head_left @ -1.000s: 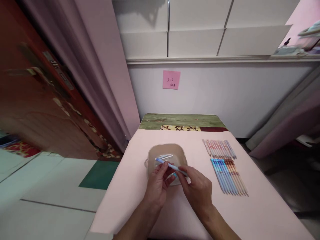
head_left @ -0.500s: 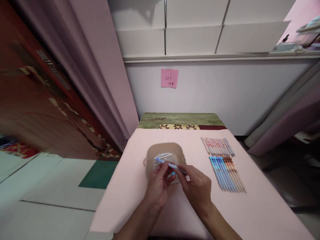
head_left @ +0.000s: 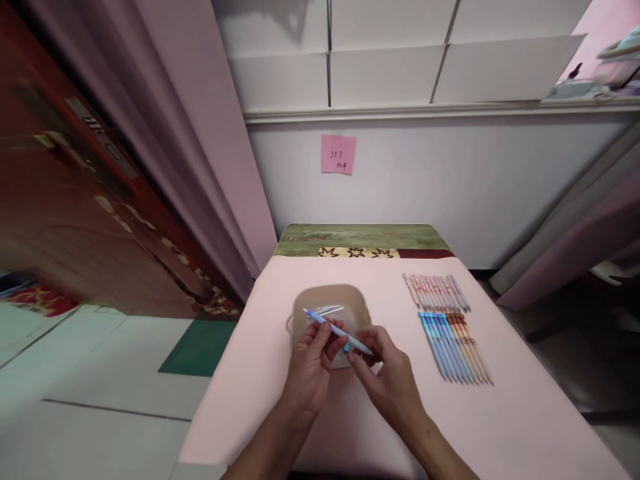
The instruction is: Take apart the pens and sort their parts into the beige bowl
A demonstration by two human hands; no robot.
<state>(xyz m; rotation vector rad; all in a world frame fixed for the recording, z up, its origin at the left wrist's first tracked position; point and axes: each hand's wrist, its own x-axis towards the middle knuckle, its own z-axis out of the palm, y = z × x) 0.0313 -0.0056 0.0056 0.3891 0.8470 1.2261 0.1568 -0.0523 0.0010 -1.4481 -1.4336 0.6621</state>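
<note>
My left hand (head_left: 313, 357) pinches a light blue click pen (head_left: 340, 331) between thumb and fingers. The pen slants over a beige plastic basin (head_left: 357, 303), its darker blue push-button end toward the upper left and its tip toward the lower right. My right hand (head_left: 387, 367) is beside the tip, thumb and index finger apart around it; contact with the pen is hard to make out. In the basin lie a few thin pen parts (head_left: 330, 311), and a small bright blue piece (head_left: 347, 347) shows between my hands.
On the pink tabletop (head_left: 240, 400), to the right, lies a row of blue and brown pens (head_left: 455, 350). Behind it is a row of pale patterned pens (head_left: 435, 293). A pink note (head_left: 338, 155) is stuck to the wall beyond. A reddish door (head_left: 100, 200) stands at left.
My right hand's fingers have loosened and come away from the pen's lower end, baring its tip. The pen, still in my left hand, has shifted slightly left and tilted more steeply.
</note>
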